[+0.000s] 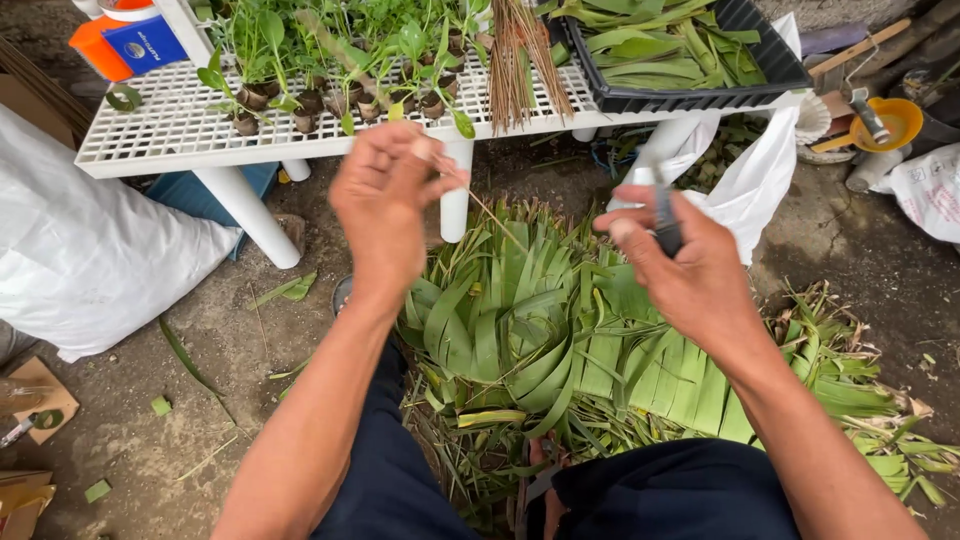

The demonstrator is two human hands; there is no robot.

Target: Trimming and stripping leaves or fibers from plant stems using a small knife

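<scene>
My left hand (385, 205) is raised in front of the white table, its fingers pinched on a thin brown stick (492, 214) that slants down to the right. My right hand (680, 262) is closed around a small dark-handled knife (664, 215), its blade pointing up toward the table. Both hands hover above a heap of cut green leaf strips (540, 330) lying on the ground between my knees.
A white grid-top table (190, 125) carries several small potted seedlings (320, 60), a bundle of brown sticks (520, 60) and a black tray of green leaves (690, 50). White sacks lie at left (80, 250) and right (750, 180). An orange funnel (895, 120) sits far right.
</scene>
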